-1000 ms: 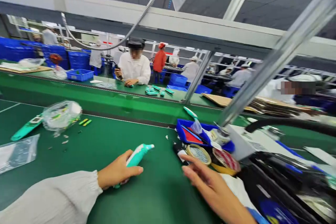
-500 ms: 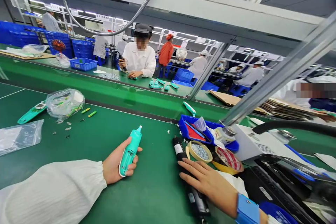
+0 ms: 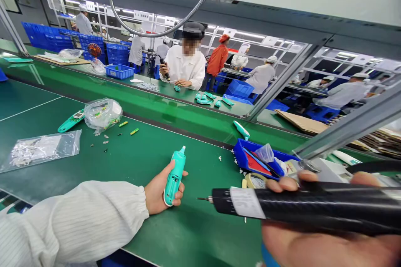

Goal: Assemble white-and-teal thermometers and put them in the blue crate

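Frankly, the nearest worry is the black electric screwdriver point(image 3: 313, 204), clenched crosswise in the right hand point(image 3: 297, 246), its bit aimed toward the teal plastic device point(image 3: 174, 177). The left hand point(image 3: 159, 192) grasps that device upright just above the green bench mat point(image 3: 203, 238), and a slipped bit could gouge the casing or jab the left fingers point(image 3: 178, 202). A little farther off, loose white scraps point(image 3: 219, 158) lie by the blue plastic tray point(image 3: 242, 162), and a careless sweep of the driver's body could scatter them or tip the tray's clutter. Across the belt, a co-worker point(image 3: 184, 64) grips a similar black driver point(image 3: 164, 69), far enough away not to be bumped.
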### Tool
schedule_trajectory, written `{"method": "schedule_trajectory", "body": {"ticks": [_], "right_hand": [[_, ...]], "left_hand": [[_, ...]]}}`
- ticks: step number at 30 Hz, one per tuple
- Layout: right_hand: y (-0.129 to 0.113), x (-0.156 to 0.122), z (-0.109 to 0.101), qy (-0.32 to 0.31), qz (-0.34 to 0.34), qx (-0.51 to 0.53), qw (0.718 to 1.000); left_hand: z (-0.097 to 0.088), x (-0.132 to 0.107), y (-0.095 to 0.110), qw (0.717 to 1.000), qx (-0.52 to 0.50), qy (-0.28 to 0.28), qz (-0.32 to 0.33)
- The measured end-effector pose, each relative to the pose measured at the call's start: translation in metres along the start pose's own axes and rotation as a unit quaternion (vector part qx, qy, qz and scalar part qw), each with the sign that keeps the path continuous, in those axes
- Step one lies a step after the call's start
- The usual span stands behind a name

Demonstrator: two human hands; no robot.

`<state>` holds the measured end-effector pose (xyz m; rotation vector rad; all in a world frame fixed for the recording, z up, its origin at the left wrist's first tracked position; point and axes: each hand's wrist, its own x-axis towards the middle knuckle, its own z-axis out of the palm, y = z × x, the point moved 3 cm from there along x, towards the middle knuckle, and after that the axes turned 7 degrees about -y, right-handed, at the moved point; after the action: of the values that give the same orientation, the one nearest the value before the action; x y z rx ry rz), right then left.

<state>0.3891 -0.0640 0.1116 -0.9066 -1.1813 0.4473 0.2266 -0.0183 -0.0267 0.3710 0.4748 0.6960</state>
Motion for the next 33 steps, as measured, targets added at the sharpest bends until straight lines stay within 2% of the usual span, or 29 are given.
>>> {"method": "schedule_trajectory", "body": {"ticks": [1,3,5,8,18,27,33], "right_hand": [[-0.001,-0.002,0.013,0.032,0.023,0.077,0.996],[-0.002,-0.005,0.036,0.053,0.051,0.168,0.983],[-0.002,-0.008,0.054,0.042,0.055,0.187,0.980],[0.002,-0.010,0.066,0.035,0.045,0.197,0.979],[0.020,-0.015,0.078,0.024,0.023,0.172,0.985],[0.024,-0.019,0.078,0.001,0.064,0.127,0.990],[0.026,-0.020,0.073,-0.004,0.050,0.114,0.992]], "left_hand": [[-0.001,0.000,0.000,1.000,0.000,0.000,0.000],[-0.002,0.001,-0.001,1.000,0.002,0.002,0.000],[-0.003,0.001,-0.001,1.000,0.005,0.002,-0.003],[-0.001,0.001,-0.002,1.000,0.004,-0.008,-0.010],[0.001,0.001,-0.003,1.000,-0.005,-0.007,-0.028],[-0.001,0.002,-0.008,1.000,0.007,0.002,0.001],[0.000,0.002,-0.009,1.000,0.024,0.009,0.002]]}}
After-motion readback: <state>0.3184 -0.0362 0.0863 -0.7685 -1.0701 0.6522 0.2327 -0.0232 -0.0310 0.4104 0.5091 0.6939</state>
